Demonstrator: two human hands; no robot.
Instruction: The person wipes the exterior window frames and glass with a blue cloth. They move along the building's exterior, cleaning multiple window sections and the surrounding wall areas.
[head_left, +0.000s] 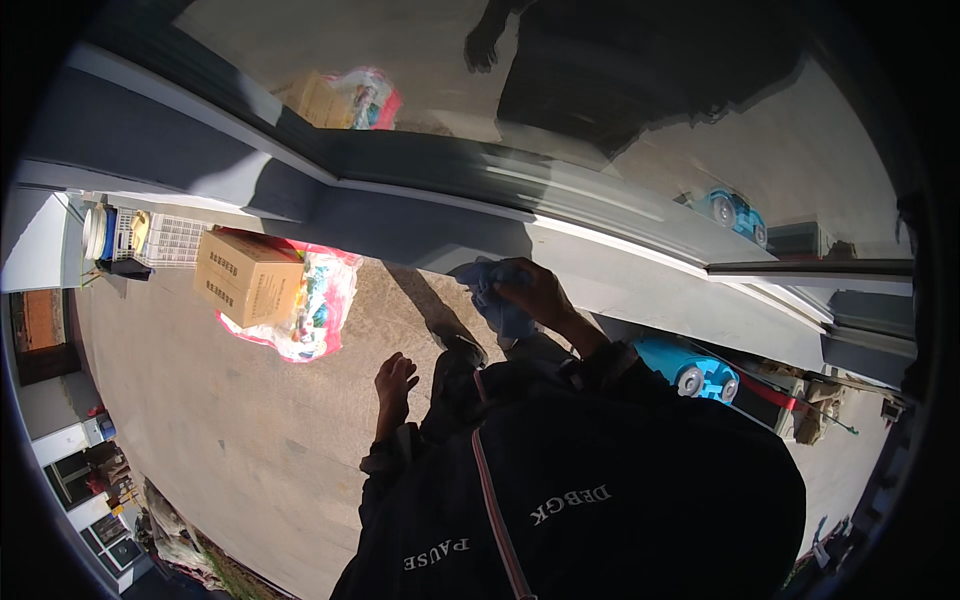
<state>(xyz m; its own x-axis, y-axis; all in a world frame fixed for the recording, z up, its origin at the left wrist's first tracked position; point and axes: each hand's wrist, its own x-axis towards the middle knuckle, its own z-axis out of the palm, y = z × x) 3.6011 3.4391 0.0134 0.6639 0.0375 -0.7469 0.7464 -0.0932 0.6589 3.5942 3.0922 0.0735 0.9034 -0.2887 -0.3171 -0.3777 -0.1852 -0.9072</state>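
Note:
A crumpled blue cloth (504, 304) is bunched in my right hand (536, 296). It lies over the outer edge of the window sill (465, 225); whether it presses on the surface cannot be told. My left hand (395, 386) hangs at my side above the concrete floor, fingers loosely bent and apart, with nothing in it. Beyond the sill, the large window pane (450, 90) mirrors my dark outline, the carton and the blue toy car.
Left on the floor, a cardboard box (251, 277) bearing writing sits on a pink-and-white printed plastic sack (330, 307). Behind it is a white plastic crate (176, 240). Close by my right side, a blue toy car (686, 367) stands below the wall.

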